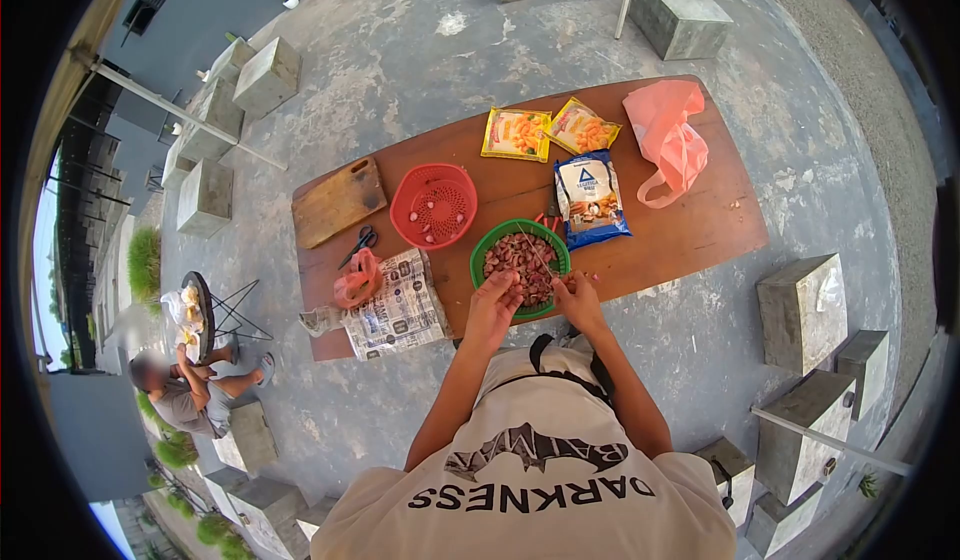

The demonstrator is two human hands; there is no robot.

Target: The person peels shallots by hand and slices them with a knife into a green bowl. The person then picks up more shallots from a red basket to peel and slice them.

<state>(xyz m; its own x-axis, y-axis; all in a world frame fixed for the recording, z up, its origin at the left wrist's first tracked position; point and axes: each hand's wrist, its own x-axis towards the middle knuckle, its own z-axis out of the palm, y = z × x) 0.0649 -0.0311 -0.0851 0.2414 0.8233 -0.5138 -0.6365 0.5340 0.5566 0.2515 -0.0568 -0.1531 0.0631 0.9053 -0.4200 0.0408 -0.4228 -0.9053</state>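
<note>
A green plastic basket [476, 262] at the table's near edge holds many small reddish-purple shallots [512, 250]. Over its near left rim, my left hand [493, 305] is closed, pinching what looks like a single shallot at the fingertips. My right hand [578, 300] is closed above the near right rim. From its fingers a thin, pale, blade-like strip [538, 250] slants up and left across the basket; its exact kind is too small to tell. Left of the basket, a red colander [403, 210] contains a few shallots.
Folded newspaper [405, 315], an orange plastic bag [358, 280], scissors [360, 245] and a wooden cutting board [340, 203] lie left. Beyond are yellow packets [515, 135], a blue-and-white packet [592, 200] and a pink bag [668, 135]. Another person [190, 400] sits far left.
</note>
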